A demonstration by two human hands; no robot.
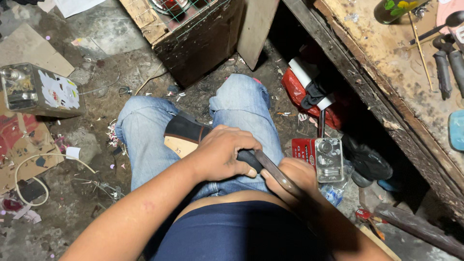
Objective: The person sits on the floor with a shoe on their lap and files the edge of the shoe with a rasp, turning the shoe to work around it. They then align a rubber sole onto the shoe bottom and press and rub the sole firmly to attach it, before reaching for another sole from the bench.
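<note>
Littered concrete floor (92,203) fills the lower left of the head view, strewn with paper scraps, flattened cardboard (29,48), a loop of pale cord (29,166) and a battered metal box (38,89) with torn stickers on its side. Straight ahead stands a dark wooden crate (198,38) with wire mesh over its top, and to the right a worn, stained tabletop (386,67) runs diagonally, carrying a pair of dark-handled pliers (447,65), a thin stick and a green can near the far edge. Below that tabletop, in shadow, lie a red bag (299,92) with a white roll on it, and a small red and silver box (321,157) just beside the person's right thigh. The person sits in blue jeans (145,140), knees apart. A shoe (186,137) with a dark brown upper and a tan sole lies across the lap between the thighs, sole turned up toward the camera, partly hidden under the left hand (222,154). That hand's grip is closed, fingers wrapped around the black handle of a long, flat metal tool (270,171), apparently a knife or file, while also pressing down over the shoe. The tool's blade runs down and to the right to the right hand (295,176), whose grip is closed on the blade, the fingers curled under it and mostly hidden from view.
</note>
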